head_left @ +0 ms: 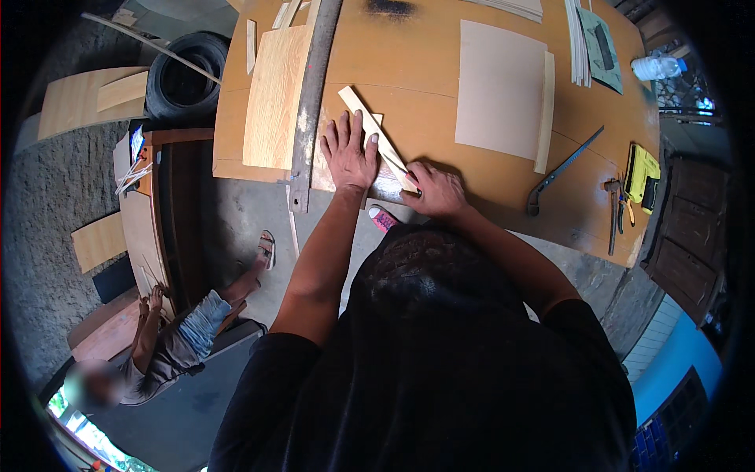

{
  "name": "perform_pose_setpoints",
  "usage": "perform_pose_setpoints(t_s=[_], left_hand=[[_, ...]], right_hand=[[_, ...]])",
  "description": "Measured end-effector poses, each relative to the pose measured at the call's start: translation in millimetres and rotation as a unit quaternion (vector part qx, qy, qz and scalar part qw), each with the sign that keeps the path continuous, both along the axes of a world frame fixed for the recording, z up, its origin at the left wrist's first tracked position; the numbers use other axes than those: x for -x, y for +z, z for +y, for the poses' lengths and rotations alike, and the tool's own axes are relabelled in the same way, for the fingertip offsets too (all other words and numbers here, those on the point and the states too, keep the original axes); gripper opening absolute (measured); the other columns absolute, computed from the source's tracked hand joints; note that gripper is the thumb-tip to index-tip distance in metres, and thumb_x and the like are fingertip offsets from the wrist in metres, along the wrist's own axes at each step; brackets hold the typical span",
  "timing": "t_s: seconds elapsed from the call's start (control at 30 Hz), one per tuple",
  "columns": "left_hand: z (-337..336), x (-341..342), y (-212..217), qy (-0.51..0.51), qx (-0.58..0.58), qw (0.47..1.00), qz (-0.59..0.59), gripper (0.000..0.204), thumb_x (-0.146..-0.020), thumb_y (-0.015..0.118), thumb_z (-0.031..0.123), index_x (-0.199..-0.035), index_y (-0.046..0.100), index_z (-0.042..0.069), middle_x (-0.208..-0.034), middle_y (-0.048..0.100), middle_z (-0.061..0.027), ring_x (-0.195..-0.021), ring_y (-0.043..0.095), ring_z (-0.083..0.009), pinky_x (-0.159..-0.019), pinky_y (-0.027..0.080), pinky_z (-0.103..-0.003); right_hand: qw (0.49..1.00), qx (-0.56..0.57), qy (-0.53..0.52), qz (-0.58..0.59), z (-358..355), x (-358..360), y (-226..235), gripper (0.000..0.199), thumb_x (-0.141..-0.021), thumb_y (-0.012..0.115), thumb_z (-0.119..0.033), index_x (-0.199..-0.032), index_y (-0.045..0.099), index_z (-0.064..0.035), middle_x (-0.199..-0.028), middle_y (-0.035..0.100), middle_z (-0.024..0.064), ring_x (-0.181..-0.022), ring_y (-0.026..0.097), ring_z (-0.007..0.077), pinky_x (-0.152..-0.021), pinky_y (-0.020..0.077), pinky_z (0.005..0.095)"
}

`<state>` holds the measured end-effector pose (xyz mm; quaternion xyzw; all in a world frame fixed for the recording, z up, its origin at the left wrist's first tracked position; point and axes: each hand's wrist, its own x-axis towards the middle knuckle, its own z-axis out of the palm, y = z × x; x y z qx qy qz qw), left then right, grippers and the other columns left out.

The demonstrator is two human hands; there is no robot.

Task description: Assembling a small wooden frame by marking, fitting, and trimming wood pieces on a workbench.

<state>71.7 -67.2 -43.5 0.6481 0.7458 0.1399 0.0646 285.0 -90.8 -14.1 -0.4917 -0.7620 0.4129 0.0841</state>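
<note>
My left hand (pixel 350 160) lies flat with fingers spread at the front edge of the brown table (pixel 393 55). Its fingertips reach a narrow pale wooden strip (pixel 363 112) that slants from upper left to lower right. At the strip's near end, my right hand (pixel 437 191) is closed, with a small dark and reddish bit showing at its fingers. What it holds is mostly hidden. A second light piece of wood lies partly under the strip. Left of my left hand, a long grey metal straightedge (pixel 312 98) rests beside a wood-grain panel (pixel 275 98).
A beige sheet (pixel 501 90) and a thin wood strip (pixel 544 114) lie to the right. Near them are a handsaw (pixel 562 171), a hammer (pixel 613 216), pliers (pixel 625 206) and a yellow staple gun (pixel 643 177). A plastic bottle (pixel 659 68) is at far right. Another person (pixel 169 342) works at lower left.
</note>
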Motion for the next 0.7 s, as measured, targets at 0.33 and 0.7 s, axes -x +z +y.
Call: perform_pose_setpoints(t_s=[0.33,0.7], left_hand=[[0.4,0.9,-0.6,-0.005,-0.008,1.0,-0.006,0.064,-0.099,0.041,0.053,-0.155,0.036,0.021,-0.159,0.034,-0.0121,-0.148,0.022,-0.0405,-0.12,0.01,-0.058],[-0.5,0.0,-1.1,-0.006,-0.015,1.0,-0.004,0.063,-0.098,0.042,0.05,-0.154,0.037,0.02,-0.158,0.035,-0.0128,-0.147,0.023,-0.0415,-0.12,0.011,-0.058]], right_hand=[[1.0,0.004,0.004,0.007,1.1,-2.0,5.6,0.056,-0.082,0.068,-0.042,-0.125,0.052,-0.0103,-0.117,0.064,0.0166,-0.109,0.062,0.0392,-0.091,0.0482,0.0545],[1.0,-0.007,0.004,0.004,0.6,-1.3,6.2,0.054,-0.082,0.07,-0.044,-0.121,0.053,-0.0108,-0.113,0.065,0.0177,-0.106,0.063,0.0397,-0.09,0.0479,0.0559]])
